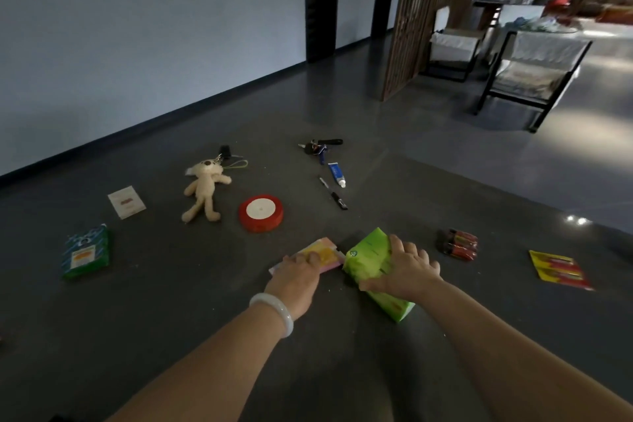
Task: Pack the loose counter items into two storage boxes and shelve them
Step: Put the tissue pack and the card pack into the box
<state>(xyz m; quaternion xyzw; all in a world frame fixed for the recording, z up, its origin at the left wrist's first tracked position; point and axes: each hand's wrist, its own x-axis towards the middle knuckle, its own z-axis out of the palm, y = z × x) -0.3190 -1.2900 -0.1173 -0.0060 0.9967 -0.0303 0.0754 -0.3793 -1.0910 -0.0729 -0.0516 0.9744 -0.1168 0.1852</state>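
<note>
While lying on the counter (171, 301) at lower centre, gripped by the right hand (407, 271), fingers spread over it: green pack (368, 259); just left, pink pack (327, 254), clasped under the curled left hand (298, 276); tape (261, 212) above; batteries (459, 243) right; plush (202, 188) upper left.

The dark surface (164, 325) looks smooth and mostly matt, shining where lights reflect. The green pack (373, 260) has a glossy plastic wrapper. The toy rabbit (202, 188) is soft, fuzzy cloth. The bracelet (276, 310) is smooth and milky. The lattice screen (421, 10) is brown wood.
</note>
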